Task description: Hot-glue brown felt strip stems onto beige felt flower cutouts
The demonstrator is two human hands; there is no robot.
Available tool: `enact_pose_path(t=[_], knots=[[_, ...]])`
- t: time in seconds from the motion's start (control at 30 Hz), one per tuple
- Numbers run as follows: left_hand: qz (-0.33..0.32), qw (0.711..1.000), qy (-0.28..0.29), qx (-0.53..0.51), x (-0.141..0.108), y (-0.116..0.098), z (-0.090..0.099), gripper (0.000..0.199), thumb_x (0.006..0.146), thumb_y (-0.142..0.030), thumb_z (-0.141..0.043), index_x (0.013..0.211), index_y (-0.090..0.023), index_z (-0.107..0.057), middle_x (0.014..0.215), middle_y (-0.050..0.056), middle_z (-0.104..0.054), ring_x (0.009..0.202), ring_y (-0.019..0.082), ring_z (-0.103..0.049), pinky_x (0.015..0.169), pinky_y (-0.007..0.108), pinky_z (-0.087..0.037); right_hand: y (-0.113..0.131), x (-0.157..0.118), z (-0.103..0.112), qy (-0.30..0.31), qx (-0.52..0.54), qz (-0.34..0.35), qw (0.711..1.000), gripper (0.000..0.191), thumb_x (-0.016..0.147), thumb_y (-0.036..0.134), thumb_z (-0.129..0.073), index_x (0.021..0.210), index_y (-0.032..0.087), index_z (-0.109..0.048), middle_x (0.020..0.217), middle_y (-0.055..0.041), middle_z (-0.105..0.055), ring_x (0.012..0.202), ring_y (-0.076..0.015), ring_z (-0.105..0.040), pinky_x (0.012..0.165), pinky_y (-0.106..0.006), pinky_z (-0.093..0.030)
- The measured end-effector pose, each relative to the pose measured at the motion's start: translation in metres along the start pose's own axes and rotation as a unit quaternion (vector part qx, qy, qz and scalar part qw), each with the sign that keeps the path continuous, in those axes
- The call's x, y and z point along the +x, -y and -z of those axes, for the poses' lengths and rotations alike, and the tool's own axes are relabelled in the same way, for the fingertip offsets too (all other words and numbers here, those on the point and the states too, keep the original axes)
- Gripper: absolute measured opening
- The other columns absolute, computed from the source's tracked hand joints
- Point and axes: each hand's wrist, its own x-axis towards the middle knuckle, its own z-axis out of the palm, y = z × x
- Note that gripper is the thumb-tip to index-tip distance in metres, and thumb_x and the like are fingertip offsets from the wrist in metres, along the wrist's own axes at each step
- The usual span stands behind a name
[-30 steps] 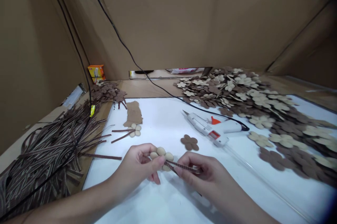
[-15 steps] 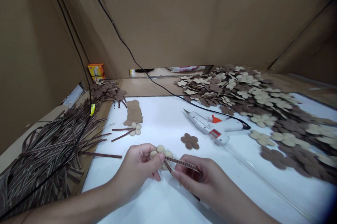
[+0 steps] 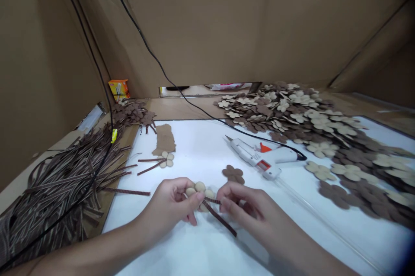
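Between thumb and fingers, my left hand (image 3: 177, 202) pinches a beige flower cutout (image 3: 200, 187) with a brown stitched ribbon (image 3: 220, 220) lying against it. One ribbon end slants down to the right, loose. The other end runs into the closed fingertips of my right hand (image 3: 241, 207), just right of the flower. A brown flower cutout (image 3: 233, 174) lies on the white board behind my right hand. Farther left rests another beige flower (image 3: 166, 160) with two ribbon tails, beside a torn piece of cardboard (image 3: 164, 139).
A white glue gun (image 3: 259, 157) lies right of centre, its black cord (image 3: 152, 53) crossing the view. Flower cutouts (image 3: 311, 116) are heaped at the right. Cut ribbons (image 3: 71, 176) pile up at the left, near an orange box (image 3: 119, 89). Cardboard walls (image 3: 207, 20) surround the board.
My right hand has shifted its grip to one ribbon end near the flower. The other end has come free and now hangs down to the right. My left hand keeps its hold.
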Motion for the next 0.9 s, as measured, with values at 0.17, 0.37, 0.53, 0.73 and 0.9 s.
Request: enact_pose_path(t=[0.17, 0.37, 0.53, 0.73, 0.9], knots=[[0.010, 1.000, 0.012, -0.001, 0.001, -0.001, 0.002, 0.031, 0.071, -0.043, -0.066, 0.069, -0.014, -0.055, 0.058, -0.002, -0.058, 0.046, 0.009, -0.056, 0.044, 0.018, -0.039, -0.001, 0.003, 0.003, 0.003, 0.016, -0.012, 1.000, 0.036, 0.085, 0.045, -0.044, 0.065, 0.017, -0.052, 0.056, 0.0032, -0.042, 0.052, -0.0100, -0.036, 0.048, -0.022, -0.026], [0.029, 0.999, 0.019, 0.003, 0.003, -0.004, 0.006, 0.032, 0.072, -0.044, -0.065, 0.070, -0.013, -0.058, 0.060, 0.000, -0.061, 0.047, 0.009, -0.057, 0.045, 0.017, -0.039, 0.001, 0.003, 0.006, -0.010, -0.016, -0.020, 1.000, 0.035, 0.085, 0.044, -0.045, 0.065, 0.017, -0.054, 0.053, 0.0038, -0.042, 0.048, -0.0095, -0.036, 0.046, -0.023, -0.025], [0.028, 0.998, 0.050, 0.013, 0.003, -0.005, 0.006, 0.032, 0.072, -0.044, -0.065, 0.069, -0.013, -0.058, 0.060, 0.000, -0.061, 0.048, 0.008, -0.057, 0.046, 0.016, -0.039, 0.002, 0.002, 0.006, -0.069, -0.083, 0.076, 0.991, 0.027, 0.083, 0.042, -0.050, 0.078, 0.020, -0.063, 0.083, -0.0058, -0.060, 0.086, -0.0211, -0.051, 0.073, -0.032, -0.040], [0.016, 0.998, 0.065, 0.019, -0.002, -0.009, 0.002, 0.032, 0.066, -0.041, -0.071, 0.066, -0.014, -0.056, 0.057, -0.003, -0.054, 0.049, 0.008, -0.053, 0.051, 0.019, -0.045, -0.002, -0.001, -0.006, 0.019, -0.019, 0.099, 0.995, 0.024, 0.082, 0.035, -0.055, 0.063, 0.020, -0.059, 0.069, -0.0037, -0.055, 0.102, -0.0223, -0.045, 0.086, -0.033, -0.039], [0.021, 0.998, 0.061, 0.027, -0.003, -0.010, 0.003, 0.027, 0.073, -0.040, -0.065, 0.070, -0.014, -0.058, 0.060, -0.002, -0.058, 0.050, 0.008, -0.056, 0.049, 0.018, -0.044, -0.003, -0.001, -0.003, 0.020, 0.021, 0.074, 0.997, 0.027, 0.081, 0.032, -0.055, 0.058, 0.019, -0.053, 0.069, -0.0018, -0.050, 0.091, -0.0199, -0.049, 0.073, -0.029, -0.041]])
